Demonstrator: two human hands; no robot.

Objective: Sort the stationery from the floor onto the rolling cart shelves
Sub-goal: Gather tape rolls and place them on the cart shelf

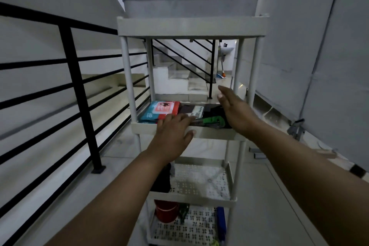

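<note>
Head view: I judge sorting mostly done — rolling cart (191,28) shelves loaded, floor (259,195) stationery unseen; left hand (171,138) flat on shelf rim, right hand (233,110) hovering, fingers released.

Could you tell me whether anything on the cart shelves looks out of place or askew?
Nothing clearly stands out. The green-handled tool lies slanted at the front edge of the second shelf, beside the left hand.

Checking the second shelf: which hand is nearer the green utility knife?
Left. The left hand rests on the shelf's front rim, fingertips right beside the green utility knife. The right hand hovers open above the shelf's right side.
</note>
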